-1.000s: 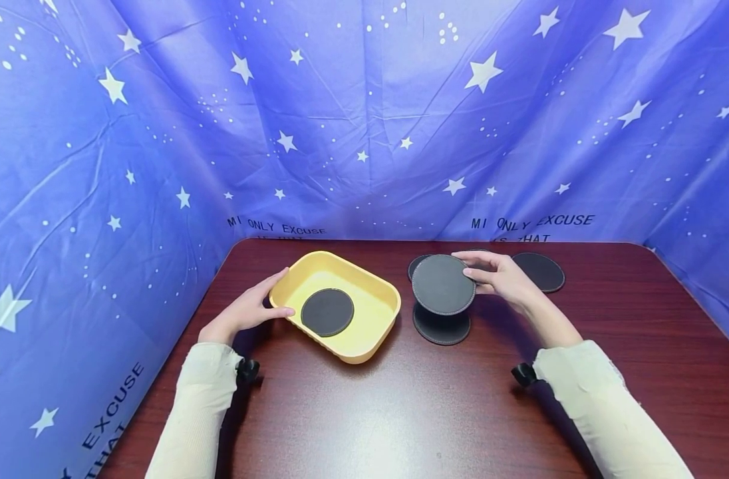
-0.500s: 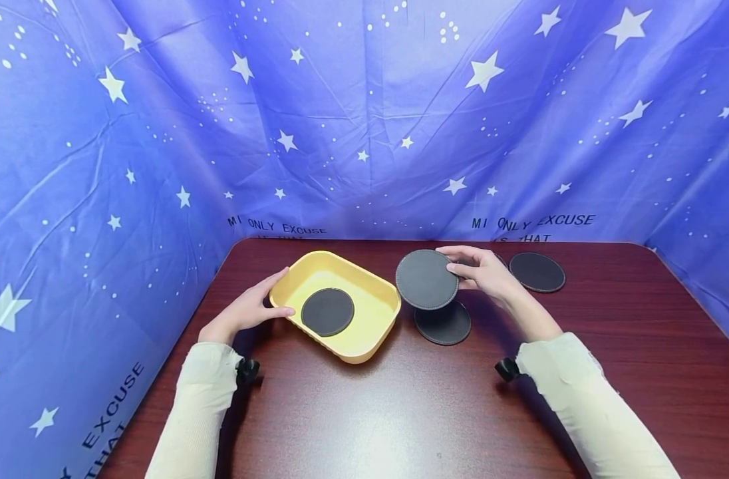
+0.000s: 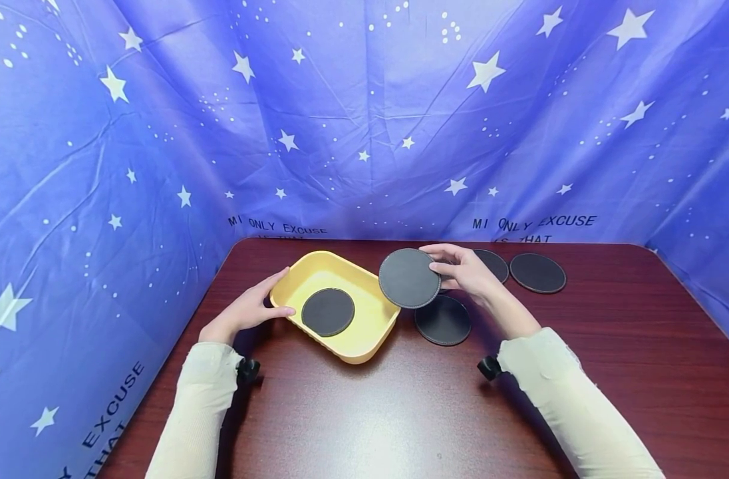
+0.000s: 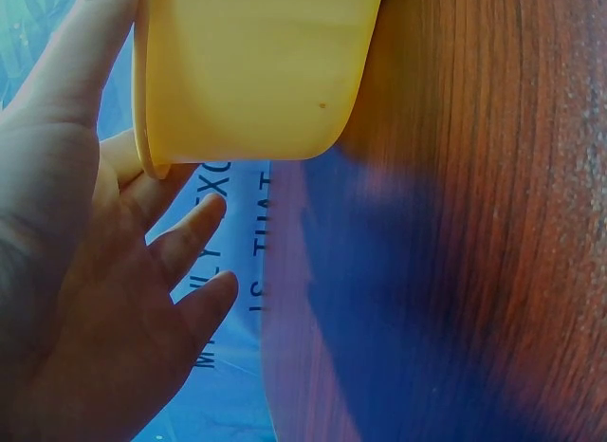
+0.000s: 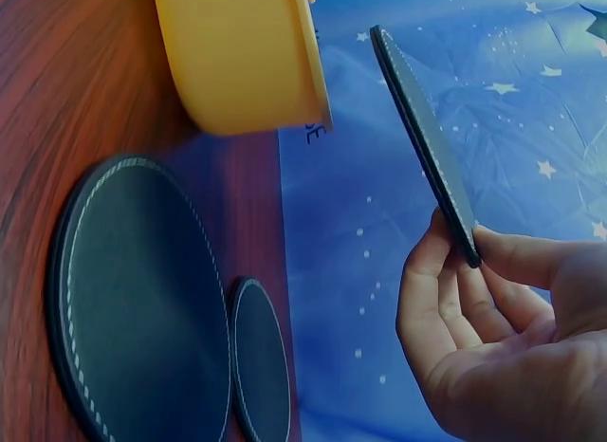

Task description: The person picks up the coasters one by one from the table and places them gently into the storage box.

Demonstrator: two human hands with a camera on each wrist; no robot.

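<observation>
My right hand pinches a round black coaster by its edge between thumb and fingers. The coaster is raised and tilted, and in the head view it overlaps the right corner of a yellow plastic tub. In the right wrist view the held coaster shows nearly edge-on, with pale stitching around it. One black coaster lies flat inside the tub. My left hand grips the tub's left rim, thumb over the near side; in the left wrist view its other fingertips stick out past the tub wall.
Right of the tub, a black coaster lies on the dark red wooden table. Farther back are two more coasters, one partly behind my right hand, another to its right. A blue starred curtain hangs behind the table.
My right hand has carried the coaster left, from above the table coaster to the tub's right corner. The left hand, the tub and the coaster inside it have stayed in place.
</observation>
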